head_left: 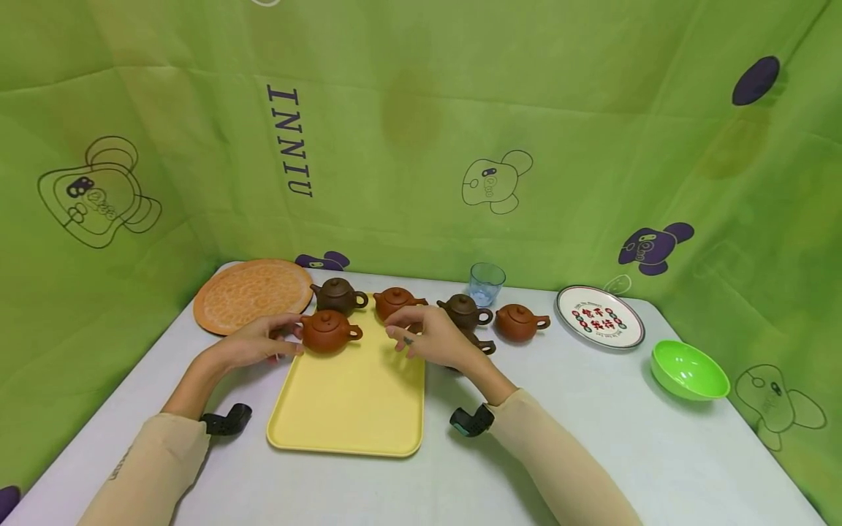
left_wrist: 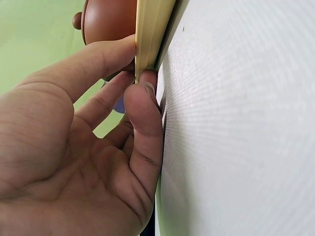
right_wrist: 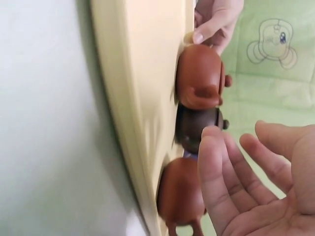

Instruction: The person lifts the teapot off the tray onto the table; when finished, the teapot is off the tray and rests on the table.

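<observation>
Our sleeves (head_left: 148, 467) foremost: left hand (head_left: 253, 342) pinches tray (head_left: 349, 416), right hand (head_left: 430, 336) hangs loose. Three teapots (head_left: 329, 334) seem loaded; right of both, three remain.

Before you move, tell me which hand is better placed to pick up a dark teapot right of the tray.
Probably the right: the right hand holds nothing and is close beside those dark teapots, while the left hand grips the tray at its opposite rim.
</observation>
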`<control>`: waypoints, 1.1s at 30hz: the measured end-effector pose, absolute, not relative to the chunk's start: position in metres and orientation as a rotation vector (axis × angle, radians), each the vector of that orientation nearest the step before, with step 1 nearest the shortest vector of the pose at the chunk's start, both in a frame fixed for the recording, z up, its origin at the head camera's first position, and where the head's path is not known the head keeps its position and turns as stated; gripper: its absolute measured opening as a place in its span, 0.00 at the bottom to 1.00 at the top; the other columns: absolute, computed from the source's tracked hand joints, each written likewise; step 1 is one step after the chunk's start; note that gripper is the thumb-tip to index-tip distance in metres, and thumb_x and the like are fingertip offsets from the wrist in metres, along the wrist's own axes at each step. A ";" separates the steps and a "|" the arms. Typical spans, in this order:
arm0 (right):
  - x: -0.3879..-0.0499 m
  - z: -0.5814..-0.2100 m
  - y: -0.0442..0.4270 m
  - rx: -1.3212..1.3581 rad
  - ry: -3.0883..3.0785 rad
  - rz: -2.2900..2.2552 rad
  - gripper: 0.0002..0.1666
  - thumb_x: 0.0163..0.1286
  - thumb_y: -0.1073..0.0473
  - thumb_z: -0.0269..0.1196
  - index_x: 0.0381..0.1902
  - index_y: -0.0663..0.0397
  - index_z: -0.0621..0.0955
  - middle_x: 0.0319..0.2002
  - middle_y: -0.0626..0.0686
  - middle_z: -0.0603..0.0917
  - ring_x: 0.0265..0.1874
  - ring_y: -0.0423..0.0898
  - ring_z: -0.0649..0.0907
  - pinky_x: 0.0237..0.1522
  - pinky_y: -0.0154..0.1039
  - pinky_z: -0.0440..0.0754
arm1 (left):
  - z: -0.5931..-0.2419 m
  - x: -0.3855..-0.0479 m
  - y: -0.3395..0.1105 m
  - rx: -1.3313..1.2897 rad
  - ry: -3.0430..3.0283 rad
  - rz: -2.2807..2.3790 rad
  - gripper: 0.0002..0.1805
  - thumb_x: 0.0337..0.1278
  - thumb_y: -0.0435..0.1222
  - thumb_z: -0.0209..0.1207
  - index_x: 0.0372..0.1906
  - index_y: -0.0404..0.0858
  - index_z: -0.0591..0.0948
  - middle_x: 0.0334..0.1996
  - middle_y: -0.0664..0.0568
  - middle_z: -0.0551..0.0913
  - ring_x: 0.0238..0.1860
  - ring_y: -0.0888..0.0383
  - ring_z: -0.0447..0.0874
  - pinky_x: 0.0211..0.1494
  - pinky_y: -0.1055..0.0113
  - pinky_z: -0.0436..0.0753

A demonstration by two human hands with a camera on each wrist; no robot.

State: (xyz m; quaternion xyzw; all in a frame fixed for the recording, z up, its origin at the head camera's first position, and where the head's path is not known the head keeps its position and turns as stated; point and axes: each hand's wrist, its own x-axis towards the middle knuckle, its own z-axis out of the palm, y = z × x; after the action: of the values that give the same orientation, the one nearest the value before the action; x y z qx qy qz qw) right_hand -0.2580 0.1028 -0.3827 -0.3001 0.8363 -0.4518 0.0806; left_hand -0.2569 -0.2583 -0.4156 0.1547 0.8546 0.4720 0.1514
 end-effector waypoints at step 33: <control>-0.268 -0.394 0.046 -0.751 2.523 -1.253 0.16 0.79 0.52 0.64 0.59 0.50 0.87 0.35 0.57 0.92 0.23 0.52 0.90 0.28 0.40 0.87 | -0.417 -0.258 -0.259 0.454 2.452 1.357 0.38 0.66 0.35 0.67 0.77 0.27 0.67 0.60 0.34 0.80 0.38 0.63 0.73 0.35 0.66 0.82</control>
State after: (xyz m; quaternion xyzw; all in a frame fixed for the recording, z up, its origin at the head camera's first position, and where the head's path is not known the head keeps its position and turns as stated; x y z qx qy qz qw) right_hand -0.2681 0.0455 -0.3944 -0.2558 0.8599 -0.4271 0.1128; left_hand -0.2581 -0.2594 -0.4171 0.1582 0.8539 0.4724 0.1508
